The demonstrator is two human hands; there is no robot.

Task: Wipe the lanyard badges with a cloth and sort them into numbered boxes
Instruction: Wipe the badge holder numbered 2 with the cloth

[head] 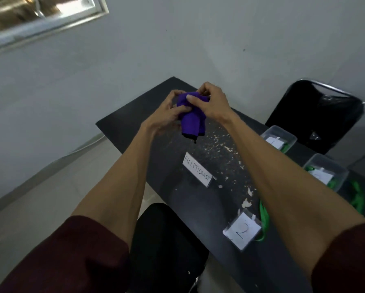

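Cloth (191,119) purple, bunched, black-edged, hanging from both hands.

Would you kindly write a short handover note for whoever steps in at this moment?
Left hand and right hand both grip the cloth above the table. I cannot tell whether a badge is wrapped inside it.
Badge 2 lies on the table with its lanyard, not yet boxed.
Far box and near box, at the right, already hold cards and green lanyards.
Left to do: probably wipe badge 2 and box it.
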